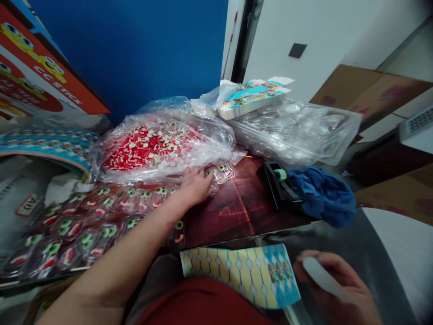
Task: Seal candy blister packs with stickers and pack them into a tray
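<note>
My left hand (196, 186) reaches across the table, palm down. Its fingers lie stretched on or beside small clear plastic packs (219, 175) with green-and-white eye shapes and red mouth shapes inside. More such packs (86, 241) stand in rows to the left, partly hidden by my left forearm. At lower right, my right hand (338, 282) is blurred and closed on a pale, curved white strip (323, 276); what exactly it is cannot be made out. A yellow and blue printed sheet (237, 273) with repeated shapes lies over my lap, left of that hand.
Behind the packs lies a clear bag of red and white pieces (149, 146). Clear plastic trays (287, 131) carry a printed carton (253, 97). A black tape dispenser (277, 183) stands beside a blue cloth (323, 194). Cardboard boxes (355, 90) are at right.
</note>
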Motion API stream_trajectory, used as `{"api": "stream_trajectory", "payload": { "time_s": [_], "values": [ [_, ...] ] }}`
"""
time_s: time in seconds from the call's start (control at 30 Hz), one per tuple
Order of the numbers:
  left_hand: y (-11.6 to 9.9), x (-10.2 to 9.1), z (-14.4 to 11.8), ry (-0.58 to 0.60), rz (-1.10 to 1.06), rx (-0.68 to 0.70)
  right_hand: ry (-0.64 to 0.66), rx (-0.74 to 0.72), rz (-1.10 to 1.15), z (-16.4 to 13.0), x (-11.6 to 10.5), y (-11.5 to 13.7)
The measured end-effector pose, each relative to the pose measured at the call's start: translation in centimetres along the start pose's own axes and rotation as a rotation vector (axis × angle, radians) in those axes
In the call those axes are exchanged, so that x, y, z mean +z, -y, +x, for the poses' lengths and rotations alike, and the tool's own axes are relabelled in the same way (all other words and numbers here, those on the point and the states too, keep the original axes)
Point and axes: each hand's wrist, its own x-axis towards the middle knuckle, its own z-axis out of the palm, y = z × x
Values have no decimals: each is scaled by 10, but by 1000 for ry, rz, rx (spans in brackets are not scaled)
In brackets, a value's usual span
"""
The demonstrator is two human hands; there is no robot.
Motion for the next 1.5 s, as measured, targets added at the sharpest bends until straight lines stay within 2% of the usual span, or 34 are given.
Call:
{"api": "stream_trajectory", "payload": {
  "time_s": [0.07, 0.13, 0.27, 0.33, 0.4, 0.47, 0.5, 0.57, 0.63, 0.67, 0.8, 0.9, 0.97, 1.07, 1.17, 1.23, 1.33, 1.5],
  "values": [
    [5, 6, 3, 44, 25, 114, 41, 84, 182, 10, 24, 13],
    [-1, 12, -2, 63, 25, 223, 118, 138, 275, 17, 37, 23],
    [-22, 15, -25, 70, -92, 423, 250, 189, 256, 31, 45, 31],
    [-28, 13, -38, 12, -211, 430, 295, 202, 180, 37, 48, 33],
    [-31, 9, -54, -111, -421, 283, 319, 176, 124, 42, 49, 37],
    [-34, 5, -72, -209, -740, -11, 340, 127, 108, 45, 51, 40],
    [-36, 3, -81, -194, -928, -158, 359, 110, 97, 46, 52, 42],
    [-45, 0, -96, -31, -1283, -355, 406, 100, 39, 45, 56, 45],
    [-54, -1, -104, 185, -1520, -421, 445, 84, -70, 44, 64, 48],
    [-59, -2, -104, 245, -1585, -451, 452, 62, -129, 43, 69, 50],
    [-65, -3, -95, 282, -1726, -613, 434, -71, -339, 41, 87, 58],
    [-62, -2, -91, 286, -1822, -663, 423, -146, -435, 43, 96, 62],
    [-60, 3, -90, 255, -1811, -711, 423, -168, -463, 46, 101, 63],
    [-60, 15, -88, 164, -1624, -738, 447, -169, -480, 52, 108, 58],
    [-59, 27, -82, 54, -1323, -658, 439, -171, -527, 61, 117, 50],
    [-58, 31, -77, 25, -1135, -588, 431, -183, -563, 67, 122, 46],
    [-56, 31, -71, 37, -941, -523, 455, -176, -587, 75, 127, 44],
    [-57, 26, -65, 141, -792, -503, 462, -164, -610, 82, 128, 44]
  ]
}}
